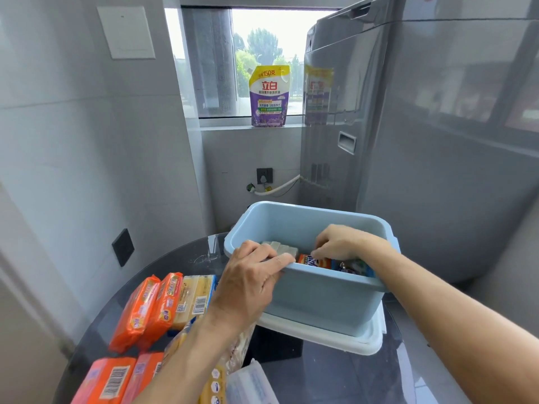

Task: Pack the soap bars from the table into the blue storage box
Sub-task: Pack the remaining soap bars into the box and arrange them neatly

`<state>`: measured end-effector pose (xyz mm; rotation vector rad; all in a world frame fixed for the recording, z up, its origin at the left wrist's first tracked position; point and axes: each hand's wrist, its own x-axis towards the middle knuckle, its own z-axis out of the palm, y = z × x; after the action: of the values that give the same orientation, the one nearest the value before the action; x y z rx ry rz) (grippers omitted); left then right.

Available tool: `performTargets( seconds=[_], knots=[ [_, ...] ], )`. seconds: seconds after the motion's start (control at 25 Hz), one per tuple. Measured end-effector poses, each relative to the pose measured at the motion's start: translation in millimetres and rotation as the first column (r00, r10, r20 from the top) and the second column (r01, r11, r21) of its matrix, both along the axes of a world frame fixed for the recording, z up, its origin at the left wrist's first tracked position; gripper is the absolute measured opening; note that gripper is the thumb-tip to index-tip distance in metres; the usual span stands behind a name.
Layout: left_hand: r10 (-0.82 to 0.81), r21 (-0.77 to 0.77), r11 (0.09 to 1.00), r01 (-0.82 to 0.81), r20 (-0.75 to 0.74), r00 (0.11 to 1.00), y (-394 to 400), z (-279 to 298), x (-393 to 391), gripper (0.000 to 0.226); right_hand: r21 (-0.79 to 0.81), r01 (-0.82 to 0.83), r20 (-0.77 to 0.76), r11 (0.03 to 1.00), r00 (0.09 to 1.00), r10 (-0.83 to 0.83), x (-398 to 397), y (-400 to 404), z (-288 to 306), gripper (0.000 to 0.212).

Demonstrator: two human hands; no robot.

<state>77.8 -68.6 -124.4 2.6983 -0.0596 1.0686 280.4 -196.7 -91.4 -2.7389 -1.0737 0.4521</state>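
— So, starting at the left, what is waiting on the table (335, 371)?

— Wrapped soap bars: two orange packs (145, 310) stand on edge side by side, a yellow pack (194, 298) with a barcode leans just beside them, and more orange-and-pink packs (116, 377) lie at the near edge. Their small print is too blurred to read.

— How would they handle?

— Judging by the shape, each is a stiff, dense block in slick film, fairly heavy for its size and not fragile. The safest hold is probably across the long flat faces, since the wrapper ends look loose and slippery.

— And the left hand (250, 275)?

— It sits at the near left rim of the blue storage box (320, 293), thumb hooked over the edge, fingers curled round a greyish unwrapped bar (280, 249) just inside.

— What is already in the box?

— An orange pack (316, 261) with purple lettering, partly hidden, and something blue and shiny to its right. The box stands on a white lid or tray (335, 333).

— The right hand (338, 243)?

— It reaches inside over the right rim, fingertips bent down and touching the orange pack; whether they truly pinch it cannot be told.

— Any readable writing?

— On the windowsill a purple pouch (269, 96) shows "立白" and "150克".
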Motion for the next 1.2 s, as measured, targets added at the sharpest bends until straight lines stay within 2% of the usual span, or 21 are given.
performTargets(
  seconds=[0.08,0.16,0.24,0.28,0.32,0.36,0.4,0.48,0.52,0.6,0.88,0.96,1.08,1.2],
  knots=[
    [-0.01,0.0,1.0,0.01,-0.035,0.999,1,4,-4,0.026,0.317,0.06,0.066,0.947,0.994,-0.085,-12,-7,17,0.016],
    [-0.011,-0.021,1.0,0.01,-0.077,0.997,2,7,-11,0.032,0.591,0.047,0.136,0.806,0.978,-0.156,-39,-14,37,0.012],
    [-0.002,-0.054,0.999,-0.004,-0.109,0.994,5,10,-20,0.037,0.766,-0.087,0.281,0.638,0.936,-0.21,-87,-21,43,0.01],
    [0.008,-0.067,0.998,-0.016,-0.12,0.993,9,10,-25,0.04,0.791,-0.172,0.358,0.587,0.908,-0.217,-115,-24,38,0.009],
    [0.018,-0.076,0.997,-0.029,-0.133,0.991,13,10,-29,0.042,0.776,-0.238,0.42,0.584,0.886,-0.198,-144,-28,29,0.009],
    [0.03,-0.082,0.996,-0.043,-0.155,0.988,17,10,-33,0.046,0.719,-0.271,0.463,0.64,0.873,-0.15,-171,-29,15,0.011],
    [0.037,-0.084,0.995,-0.053,-0.18,0.983,20,9,-38,0.051,0.605,-0.276,0.486,0.747,0.871,-0.072,-192,-30,0,0.015],
    [0.037,-0.085,0.995,-0.056,-0.214,0.976,23,7,-43,0.059,0.303,-0.229,0.395,0.925,0.914,0.096,-216,-25,-30,0.026],
    [0.034,-0.084,0.995,-0.054,-0.227,0.973,24,5,-45,0.062,0.185,-0.232,0.307,0.955,0.937,0.168,-223,-23,-43,0.033],
    [0.029,-0.094,0.994,-0.054,-0.252,0.967,24,3,-46,0.064,0.069,-0.281,0.198,0.957,0.944,0.263,-233,-18,-63,0.045],
    [-0.005,-0.185,0.982,-0.035,-0.211,0.978,35,9,-39,0.054,0.036,-0.179,0.202,0.983,0.965,0.169,-239,-16,-78,0.072],
    [-0.001,-0.192,0.981,-0.039,-0.204,0.979,36,8,-37,0.053,-0.005,-0.198,0.194,0.98,0.961,0.195,-248,-16,-86,0.081],
    [-0.008,-0.202,0.979,-0.034,-0.202,0.979,35,6,-35,0.052,-0.063,-0.167,0.209,0.984,0.962,0.176,-249,-11,-93,0.076],
    [-0.011,-0.202,0.979,-0.032,-0.204,0.979,36,5,-35,0.053,-0.07,-0.096,0.269,0.993,0.957,0.111,-232,-14,-81,0.061]
  ],
)
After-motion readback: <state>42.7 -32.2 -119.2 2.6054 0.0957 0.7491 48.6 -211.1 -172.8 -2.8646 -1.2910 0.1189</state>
